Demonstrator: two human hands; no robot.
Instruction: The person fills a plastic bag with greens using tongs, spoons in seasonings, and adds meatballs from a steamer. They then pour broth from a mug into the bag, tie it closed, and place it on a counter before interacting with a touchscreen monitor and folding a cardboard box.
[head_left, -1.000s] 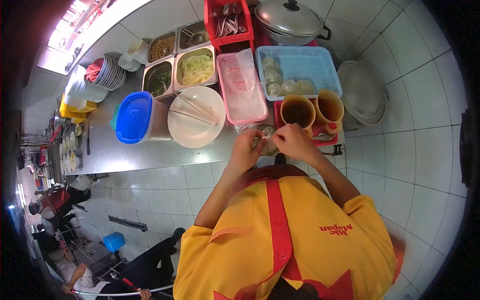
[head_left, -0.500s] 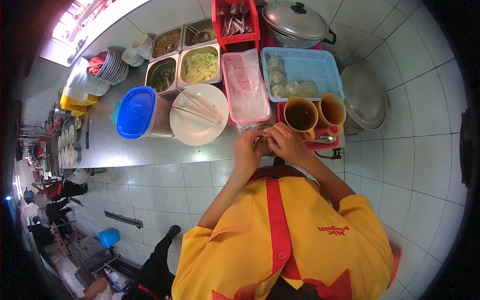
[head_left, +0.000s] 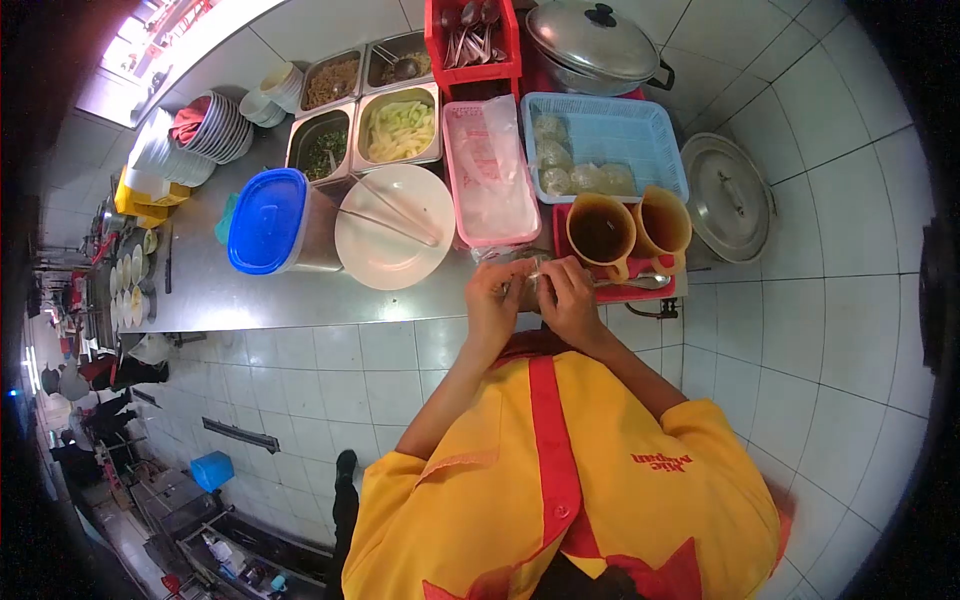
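Close together at the steel counter's front edge, both hands are closed on a small clear plastic bag [head_left: 531, 292]. My left hand [head_left: 495, 297] pinches it from the left, and my right hand [head_left: 573, 301] pinches it from the right. Fingers cover most of the bag, so its contents are hard to make out. Just right of my right hand, two tan mugs [head_left: 603, 240] of dark liquid and a spoon [head_left: 650, 281] sit on a red tray [head_left: 561, 222]. Beyond the hands are a pink basket [head_left: 462, 180] of clear plastic and a blue basket [head_left: 640, 120] holding several filled bags.
On the left, a white plate [head_left: 375, 255] with tongs and a blue-lidded tub [head_left: 268, 222] stand before metal food pans [head_left: 400, 128]. Stacked bowls [head_left: 222, 130] are farther left. A red cutlery bin [head_left: 472, 72] and a lidded pot [head_left: 595, 45] stand at the back.
My right hand has drawn slightly left and down, turning so more of the bag and the spoon shows. A person in dark clothing at lower left has moved mostly out of view.
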